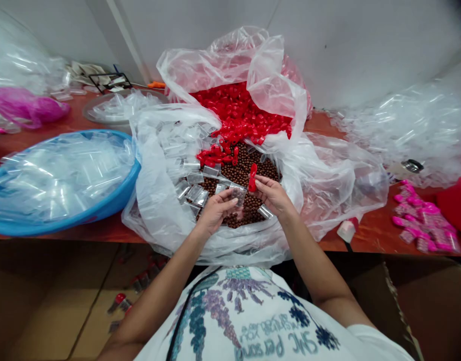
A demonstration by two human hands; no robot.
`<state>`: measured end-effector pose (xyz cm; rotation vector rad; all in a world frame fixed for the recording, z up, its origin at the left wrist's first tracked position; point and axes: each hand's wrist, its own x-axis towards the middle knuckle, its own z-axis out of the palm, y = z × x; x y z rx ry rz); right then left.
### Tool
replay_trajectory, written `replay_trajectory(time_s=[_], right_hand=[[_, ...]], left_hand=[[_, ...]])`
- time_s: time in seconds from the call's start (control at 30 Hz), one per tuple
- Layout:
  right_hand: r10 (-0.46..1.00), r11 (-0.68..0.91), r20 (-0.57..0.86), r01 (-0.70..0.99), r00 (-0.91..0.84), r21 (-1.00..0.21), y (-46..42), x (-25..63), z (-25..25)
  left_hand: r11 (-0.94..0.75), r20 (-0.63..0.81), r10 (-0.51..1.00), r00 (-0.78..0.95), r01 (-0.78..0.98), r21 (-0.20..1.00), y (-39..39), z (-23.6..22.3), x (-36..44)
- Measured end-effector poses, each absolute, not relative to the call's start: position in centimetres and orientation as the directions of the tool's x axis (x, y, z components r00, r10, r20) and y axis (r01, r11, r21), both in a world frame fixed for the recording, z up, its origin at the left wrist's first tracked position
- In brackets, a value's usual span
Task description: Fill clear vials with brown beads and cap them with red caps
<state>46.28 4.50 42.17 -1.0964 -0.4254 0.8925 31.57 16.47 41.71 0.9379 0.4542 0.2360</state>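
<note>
My left hand pinches a small clear plastic container with brown balls inside. Close to its right, my right hand grips a red plastic cap held upright, apart from the container. Both hands are over a heap of brown balls in a large open clear plastic bag. Clear containers lie on the left of the heap, and loose red caps lie at its back edge. Behind them, another bag holds a big pile of red caps.
On the left, a blue basin is full of clear plastic pieces, with a grey bowl behind. Pink-capped containers lie at right beside a red tub. Below the red table, red-capped containers lie in a cardboard box.
</note>
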Motion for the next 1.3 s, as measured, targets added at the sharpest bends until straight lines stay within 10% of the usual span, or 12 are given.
replay_trajectory(time_s=[0.4,0.8,1.03,1.3], right_hand=[[0.778,0.122,-0.067,-0.256,0.624,-0.959,3.8,45.8,42.5],[0.791,-0.068,0.249,0.484,0.559,-0.872,2.9,42.9,42.8],[0.768,-0.051,0.093,0.205,0.633,-0.977,2.4,43.6,41.8],[0.565,0.079,0.286,0.294,0.774,-0.952,3.2,40.8,41.3]], left_hand=[[0.465,-0.21,0.342,0.916,0.03,0.885,16.0,41.6,30.7],[0.35,-0.183,0.491,0.852,-0.001,0.937,15.3,41.1,31.1],[0.208,-0.124,0.525,0.842,0.015,0.978,15.0,40.9,30.9],[0.265,-0.124,0.47,0.874,-0.005,0.964,14.5,41.0,31.3]])
